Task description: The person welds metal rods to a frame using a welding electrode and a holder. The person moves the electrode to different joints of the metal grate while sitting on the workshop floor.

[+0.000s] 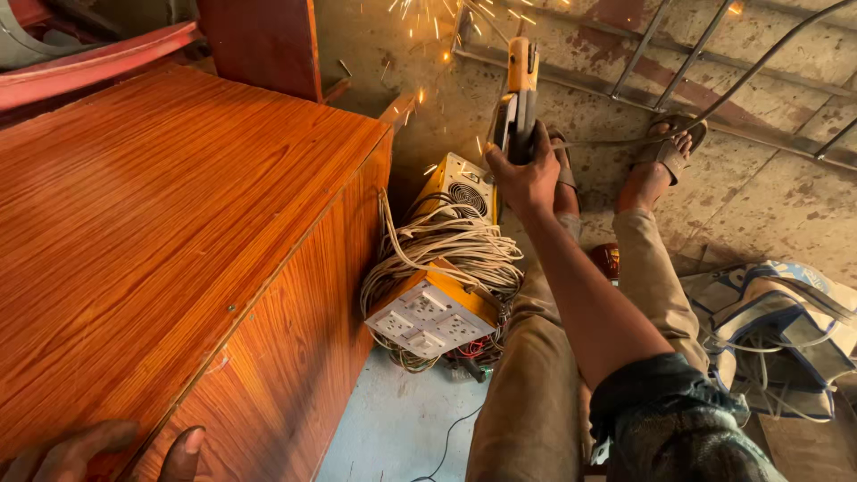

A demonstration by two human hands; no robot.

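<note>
The electrode holder (520, 94), an orange-and-dark welding clamp, stands upright in the person's right hand (527, 174), its long axis running toward twelve o'clock, tip away from the body and toward the sparks (437, 22) that scatter at the top of the view. The right hand is wrapped tight round the lower grip, arm stretched out straight ahead, so the holder sits at the far end of that reach, just above the fist. The left hand (98, 451) is far off at seven o'clock, fingers curled over the corner edge of a wooden cabinet (178, 232) with a glossy orange-brown veneer; it grips or braces on the board and carries nothing. The right hand is thus the only one on the tool, and the left is well apart from it.

Just beside the right wrist, at about nine o'clock, stands a small yellow welding machine (460, 187) with a round fan grille. Below it, toward seven o'clock, lies a tangled coil of pale cable (446, 245), and resting on that a yellow socket box (433, 312) with white outlets. At two o'clock from the fist a sandalled foot (665, 147) rests on the concrete floor (768, 192), near a frame of metal rods (678, 45). At four o'clock lies a crumpled woven sack (786, 312).
</note>
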